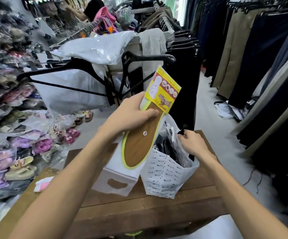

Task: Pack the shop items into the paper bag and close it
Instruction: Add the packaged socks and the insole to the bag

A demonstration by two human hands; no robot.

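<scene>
Left hand (131, 116) grips insole pack (145, 135) above table (139, 207) | right hand (193, 144) pinches open bag (167, 176) rim — dark items already inside | insoles unpacked, closing left — roughly midway

Packaged slippers (19, 149) fill the left edge of the frame. Black hangers (81, 71) and plastic-wrapped clothing (96, 47) sit upper centre. Dark trousers (260, 49) hang along the right. A person in a black shirt (93, 7) stands at the top.
</scene>
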